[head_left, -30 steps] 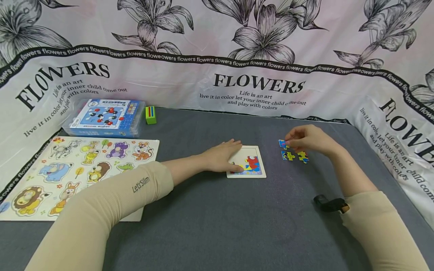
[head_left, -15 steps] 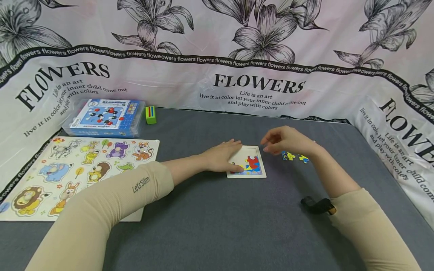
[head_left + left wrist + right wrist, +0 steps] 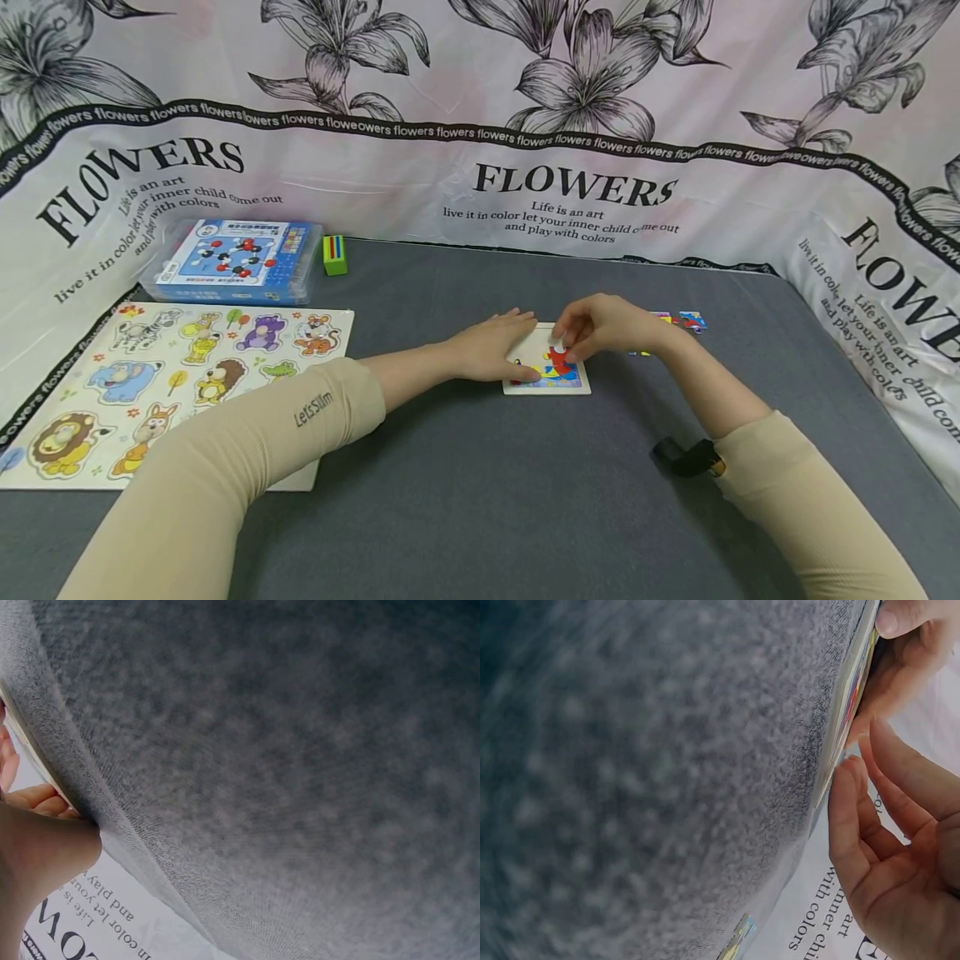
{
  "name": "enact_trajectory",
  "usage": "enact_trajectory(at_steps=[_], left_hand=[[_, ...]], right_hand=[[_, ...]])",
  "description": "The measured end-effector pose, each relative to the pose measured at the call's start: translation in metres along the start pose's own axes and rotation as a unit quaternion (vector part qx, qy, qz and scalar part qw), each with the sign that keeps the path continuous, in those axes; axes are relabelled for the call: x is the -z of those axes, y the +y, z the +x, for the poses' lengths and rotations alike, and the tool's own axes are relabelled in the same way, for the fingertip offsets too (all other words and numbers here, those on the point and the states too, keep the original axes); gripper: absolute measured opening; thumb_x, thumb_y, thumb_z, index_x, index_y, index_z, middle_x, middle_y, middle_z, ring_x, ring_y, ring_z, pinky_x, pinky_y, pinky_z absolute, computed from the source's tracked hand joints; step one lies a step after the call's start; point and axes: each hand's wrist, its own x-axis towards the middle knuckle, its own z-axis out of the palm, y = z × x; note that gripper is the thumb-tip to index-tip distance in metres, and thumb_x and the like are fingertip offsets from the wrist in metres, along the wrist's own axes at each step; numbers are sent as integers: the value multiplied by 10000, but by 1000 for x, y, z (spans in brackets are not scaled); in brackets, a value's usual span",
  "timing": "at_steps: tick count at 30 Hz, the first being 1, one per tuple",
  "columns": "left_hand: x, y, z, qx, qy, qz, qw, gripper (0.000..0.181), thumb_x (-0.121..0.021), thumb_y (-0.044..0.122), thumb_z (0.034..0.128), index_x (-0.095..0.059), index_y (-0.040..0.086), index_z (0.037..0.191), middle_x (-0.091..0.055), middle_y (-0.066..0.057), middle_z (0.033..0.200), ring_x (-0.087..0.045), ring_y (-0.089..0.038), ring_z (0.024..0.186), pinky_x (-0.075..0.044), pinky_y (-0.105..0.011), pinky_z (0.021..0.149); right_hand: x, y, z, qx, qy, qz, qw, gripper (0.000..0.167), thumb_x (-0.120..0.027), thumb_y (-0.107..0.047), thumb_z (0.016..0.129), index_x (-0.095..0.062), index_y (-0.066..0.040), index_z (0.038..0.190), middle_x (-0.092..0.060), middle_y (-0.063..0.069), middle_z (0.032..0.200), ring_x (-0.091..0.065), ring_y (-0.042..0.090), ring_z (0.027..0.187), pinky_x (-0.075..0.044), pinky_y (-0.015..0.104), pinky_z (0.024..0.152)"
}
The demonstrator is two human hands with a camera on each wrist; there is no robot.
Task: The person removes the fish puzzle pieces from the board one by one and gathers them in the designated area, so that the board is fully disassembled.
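Observation:
A small pale puzzle board point(image 3: 510, 388), partly filled with red, yellow and blue jigsaw pieces point(image 3: 561, 378), lies at mid-table. My left hand point(image 3: 491, 346) rests flat on its left side, fingers extended and thumb over the lower part. Over the board's upper right, my right hand point(image 3: 607, 327) pinches a puzzle piece between thumb and fingertips; the fingers mostly hide the piece. In the right wrist view the curled right fingers point(image 3: 847, 814) are at the board's edge point(image 3: 831, 754). The left wrist view shows only part of the left hand point(image 3: 45, 799).
Loose puzzle pieces point(image 3: 690, 321) lie right of the board, partly behind the right hand. A large animal picture board point(image 3: 251, 392) is at the left. Behind it stand a clear box with a blue label point(image 3: 232, 260) and a green block point(image 3: 334, 255). A flower-printed cloth point(image 3: 390, 175) hangs behind.
My right hand has moved left from the loose pieces to the board, bringing a puzzle piece with it. Loose pieces farther back have come into view. The left hand has stayed in place.

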Motion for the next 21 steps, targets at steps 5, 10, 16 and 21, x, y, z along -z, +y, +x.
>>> enact_trajectory(at_steps=[5,10,16,21], left_hand=[[1,1,0,-13,-20,-27,10000,870,-630,521,912,-262,83,1567,-218,-68,1666,-134,-254,1572,-157,-430,1286],[2,2,1,14,-57,19,10000,870,-629,520,912,-260,83,1568,-217,-66,1667,-133,-253,1572,-152,-421,1288],[4,4,1,96,-77,18,9999,876,-643,516,897,-278,76,1561,-243,-73,1659,-161,-267,1566,-161,-426,1286],[6,6,4,122,-42,88,9999,858,-653,504,889,-314,72,1548,-282,-84,1644,-204,-274,1556,-183,-442,1280]], right_hand=[[-3,1,0,55,-19,-106,9999,303,-823,-125,785,-710,-112,1066,-675,74,946,-622,157,845,-535,247,742],[-7,2,2,-42,42,-278,9996,306,-836,-144,774,-708,-138,1052,-673,56,939,-628,149,840,-531,266,750],[-10,0,5,-138,126,-416,9990,294,-850,-146,756,-701,-153,1010,-675,36,917,-624,147,826,-515,282,748],[-11,1,6,-92,171,-448,9988,291,-857,-135,745,-696,-145,987,-679,27,894,-611,151,813,-514,278,737]])
